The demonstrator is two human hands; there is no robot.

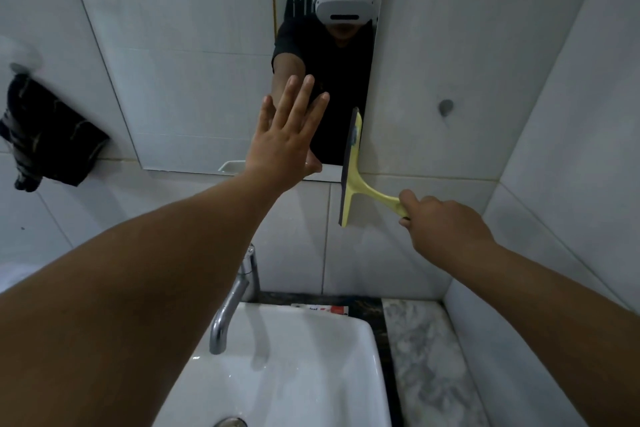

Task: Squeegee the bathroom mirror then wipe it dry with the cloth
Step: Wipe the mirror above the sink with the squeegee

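mirror (194,80) at 12 o'clock above our sink (294,367) | cloth (45,135) hangs at 9 o'clock | left hand (280,142) fingers spread, flat on mirror | right hand (446,225) closed around squeegee (351,177) handle, blade upright at mirror's lower right corner, 2 o'clock

Both forearms are seen bare from elbow to wrist, with no sleeve, watch or band on either. The left hand (280,146) and the right hand (446,225) are ungloved, and no rings can be made out on the fingers (301,94). In the mirror's reflection a dark, short-sleeved top (332,55) is worn, its sleeve ending above the elbow. A white headset (344,2) with a white strap running over the crown is worn on the head
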